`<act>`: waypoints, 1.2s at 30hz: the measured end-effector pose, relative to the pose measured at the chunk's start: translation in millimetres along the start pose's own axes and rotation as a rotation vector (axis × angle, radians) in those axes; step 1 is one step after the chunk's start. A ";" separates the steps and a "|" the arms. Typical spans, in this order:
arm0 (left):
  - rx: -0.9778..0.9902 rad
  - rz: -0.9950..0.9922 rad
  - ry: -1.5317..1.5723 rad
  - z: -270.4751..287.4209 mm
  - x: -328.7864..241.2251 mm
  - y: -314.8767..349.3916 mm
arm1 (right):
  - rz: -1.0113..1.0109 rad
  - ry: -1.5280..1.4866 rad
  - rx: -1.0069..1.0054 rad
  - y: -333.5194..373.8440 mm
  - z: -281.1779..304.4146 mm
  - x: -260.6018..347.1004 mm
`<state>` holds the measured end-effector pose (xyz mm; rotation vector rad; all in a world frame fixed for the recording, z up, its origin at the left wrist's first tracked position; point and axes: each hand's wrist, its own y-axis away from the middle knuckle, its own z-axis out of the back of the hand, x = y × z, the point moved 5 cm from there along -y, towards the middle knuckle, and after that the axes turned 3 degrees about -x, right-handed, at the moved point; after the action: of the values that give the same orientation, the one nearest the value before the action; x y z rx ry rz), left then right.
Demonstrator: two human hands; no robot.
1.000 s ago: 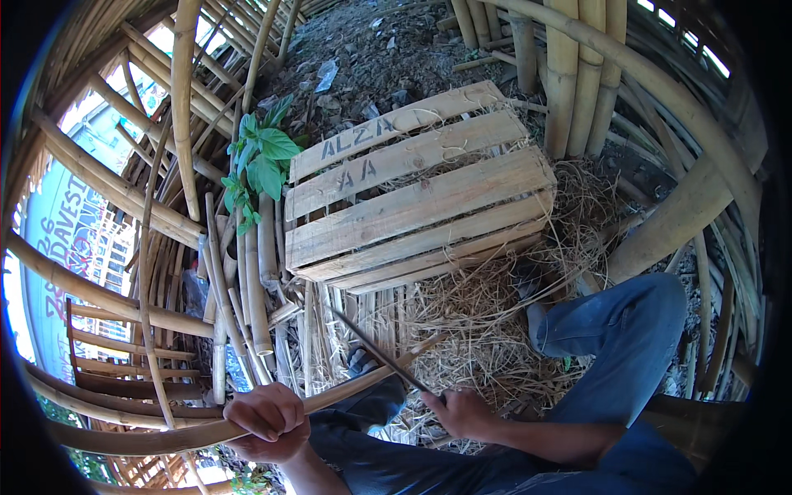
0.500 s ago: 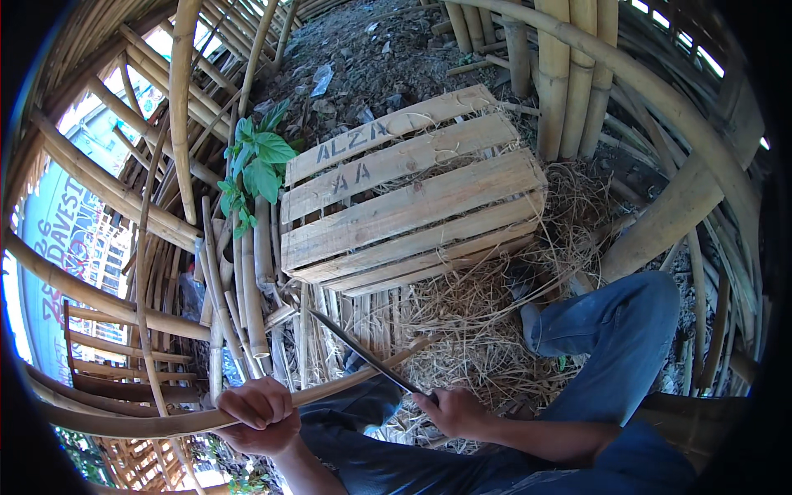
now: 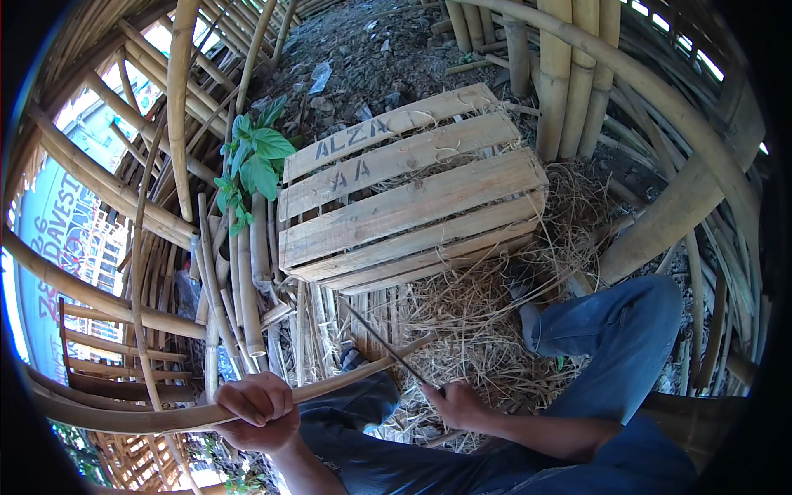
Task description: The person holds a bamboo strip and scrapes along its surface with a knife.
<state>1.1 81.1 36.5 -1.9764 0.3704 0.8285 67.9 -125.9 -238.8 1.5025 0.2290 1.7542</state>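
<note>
We note the left hand [image 3: 257,410] fisted around a long split-bamboo strip [image 3: 338,384], which runs from the near left to a tip over loose straw [image 3: 483,330] between the jeans-clad legs [image 3: 615,334]. Right hand [image 3: 459,406] wrapped on the handle of a long thin-bladed knife [image 3: 377,334]; blade crosses the strip short of its far tip, contact unclear to us. Done, as we judge: strip split lengthwise, in one piece. Blade work looks under way; how much is left we cannot tell, no finished surface being readable. Slatted wooden crate [image 3: 404,202] farther off, leafy plant [image 3: 260,161] at its left
</note>
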 end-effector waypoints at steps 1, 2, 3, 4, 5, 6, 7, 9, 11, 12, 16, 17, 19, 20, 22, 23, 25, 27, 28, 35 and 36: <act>0.000 0.005 0.016 -0.4 0.2 -0.2 | 0.054 0.053 -0.016 4.3 -0.4 8.5; -0.001 0.012 0.032 -0.9 0.3 0.1 | 0.161 0.088 -0.091 6.8 4.2 18.1; -0.003 0.020 0.048 -1.5 0.6 0.2 | 0.236 0.133 -0.086 7.7 6.3 24.7; -0.004 0.024 0.065 -2.4 0.7 0.5 | 0.186 0.126 -0.117 4.7 12.7 23.8; -0.004 0.033 0.124 -3.6 0.6 0.7 | 0.108 0.127 -0.068 0.6 16.4 20.0; 0.015 0.030 0.089 -6.1 0.2 0.9 | -0.025 0.148 0.030 -2.7 16.9 13.1; 0.034 0.031 0.100 -8.9 -0.6 1.4 | -0.123 0.117 0.065 -5.3 20.5 7.9; 0.088 0.078 0.174 -15.1 -0.4 1.6 | -0.099 0.101 0.120 -5.2 20.5 10.0; 0.116 0.107 0.174 -19.3 -0.9 3.1 | 0.036 0.145 0.044 -0.9 20.4 18.9; 0.136 0.134 0.239 -21.7 -1.0 3.7 | 0.102 0.153 -0.009 2.5 20.5 24.1; 0.184 0.157 0.252 -27.5 -2.5 3.8 | 0.136 0.144 -0.040 4.9 23.5 31.8; 0.196 0.165 0.243 -28.3 -2.5 3.6 | 0.050 0.122 0.006 1.8 24.8 27.3; 0.227 0.190 0.267 -29.5 -2.0 3.6 | -0.099 0.078 0.030 -2.2 27.5 18.7; 0.229 0.179 0.243 -29.1 -2.1 3.2 | -0.055 0.059 0.084 -3.4 25.2 19.7; 0.232 0.193 0.284 -29.0 -2.3 4.1 | -0.014 0.099 0.093 -3.3 21.4 18.7; 0.228 0.194 0.298 -28.6 -2.6 4.2 | 0.035 0.044 0.120 -2.1 17.7 19.8; 0.219 0.180 0.249 -28.7 -3.0 4.8 | 0.052 0.077 0.059 -2.8 17.7 17.9; 0.221 0.172 0.239 -30.1 -3.4 5.2 | 0.025 0.119 0.096 -6.7 16.3 13.4; 0.218 0.172 0.237 -30.7 -3.2 5.2 | -0.003 0.095 0.046 -10.3 20.3 10.7; 0.137 0.125 0.192 -24.0 -1.9 -0.4 | 0.041 0.152 0.060 -6.4 5.7 3.2; 0.128 0.131 0.208 -22.4 -1.8 -0.8 | 0.043 0.159 -0.009 -5.0 7.2 2.2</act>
<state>9.3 62.4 45.9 -1.9388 0.6649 0.6639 76.6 -123.6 -238.2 1.3718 0.2713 1.9084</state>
